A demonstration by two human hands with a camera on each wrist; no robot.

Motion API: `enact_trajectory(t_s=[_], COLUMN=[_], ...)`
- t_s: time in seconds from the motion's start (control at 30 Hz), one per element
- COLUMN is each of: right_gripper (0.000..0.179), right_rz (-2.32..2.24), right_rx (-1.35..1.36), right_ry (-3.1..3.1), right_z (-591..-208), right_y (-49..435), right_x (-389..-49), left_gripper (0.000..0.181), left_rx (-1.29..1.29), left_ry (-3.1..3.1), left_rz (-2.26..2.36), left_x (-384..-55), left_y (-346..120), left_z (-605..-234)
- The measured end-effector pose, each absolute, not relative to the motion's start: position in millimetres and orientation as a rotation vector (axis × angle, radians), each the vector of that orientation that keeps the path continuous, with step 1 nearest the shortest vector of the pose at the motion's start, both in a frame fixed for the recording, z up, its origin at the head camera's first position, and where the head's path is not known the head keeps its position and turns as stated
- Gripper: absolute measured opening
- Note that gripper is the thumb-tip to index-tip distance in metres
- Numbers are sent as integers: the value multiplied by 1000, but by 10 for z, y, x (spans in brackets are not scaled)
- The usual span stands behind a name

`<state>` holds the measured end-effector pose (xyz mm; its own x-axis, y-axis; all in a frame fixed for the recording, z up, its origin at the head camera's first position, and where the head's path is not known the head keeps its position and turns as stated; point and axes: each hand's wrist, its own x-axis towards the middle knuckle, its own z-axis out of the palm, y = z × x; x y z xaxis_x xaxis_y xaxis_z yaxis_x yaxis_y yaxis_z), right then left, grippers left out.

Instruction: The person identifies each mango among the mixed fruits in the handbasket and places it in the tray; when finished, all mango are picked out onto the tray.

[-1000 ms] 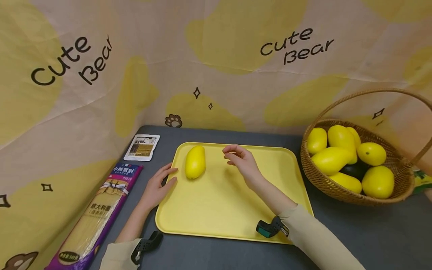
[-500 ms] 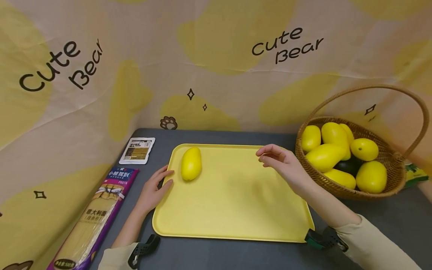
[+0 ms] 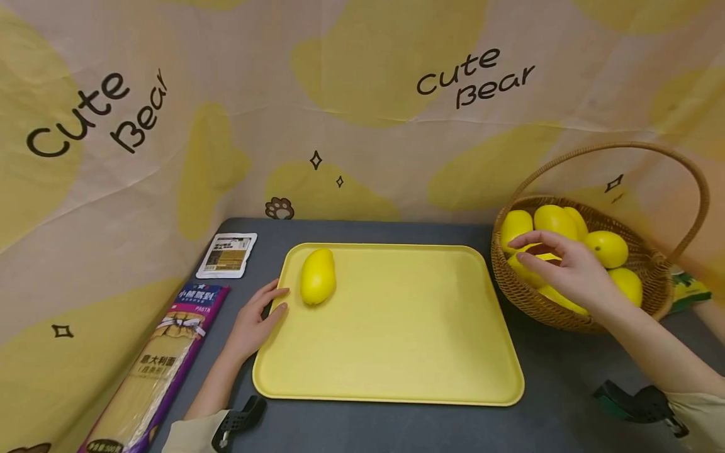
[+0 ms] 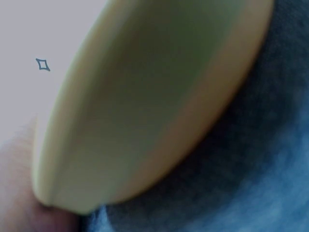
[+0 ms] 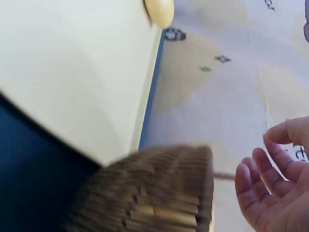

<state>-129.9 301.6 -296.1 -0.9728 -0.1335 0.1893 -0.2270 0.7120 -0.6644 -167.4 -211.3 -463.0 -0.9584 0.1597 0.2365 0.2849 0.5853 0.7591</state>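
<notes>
My left hand [image 3: 252,324] rests at the left edge of the yellow tray [image 3: 391,371], its fingers and thumb spread and touching the rim. On the tray's upper left lies one yellow mango [image 3: 318,277]. My right hand [image 3: 572,270] is over the wicker basket [image 3: 557,314] with fingers spread and bent, holding nothing. Several more yellow mangoes [image 3: 606,249] fill the basket, some partly hidden behind that hand. In the right wrist view the right hand [image 5: 280,188] shows its loosely curved fingers beside the basket's side [image 5: 159,188].
Left of the tray lie a purple pasta pack [image 3: 161,365] and a small white-edged sachet [image 3: 226,255]. The basket's tall handle [image 3: 623,146] arches over it. Behind the basket's right side is a green and yellow packet [image 3: 688,292], near another person's arm [image 3: 712,318]. A printed cloth [image 3: 362,126] backs the table.
My right hand has moved right, from above the tray to over the basket. The left hand stays at the tray's edge, and the mango on the tray lies where it was.
</notes>
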Motion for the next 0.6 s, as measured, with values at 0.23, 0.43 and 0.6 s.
enact_trajectory(t_s=[0.23,0.43,0.6], right_gripper=[39,79,88], right_rz=[698,559,496], right_rx=[282,212,224], right_ry=[-2853,-3041,-3084], right_z=[-2935,-2971,-3004], right_y=[3299,3354,3332], right_x=[-1357,-1385,-1405], left_gripper=[35,34,34], left_rx=[-367,-373,-380], left_ry=[-2672,-2664,-2657], left_rz=[-1319,-1324,-1318], left_x=[-1671,-1674,-1678], left_y=[-2122,-2123,-2125], left_z=[-4644,-4639,-4636])
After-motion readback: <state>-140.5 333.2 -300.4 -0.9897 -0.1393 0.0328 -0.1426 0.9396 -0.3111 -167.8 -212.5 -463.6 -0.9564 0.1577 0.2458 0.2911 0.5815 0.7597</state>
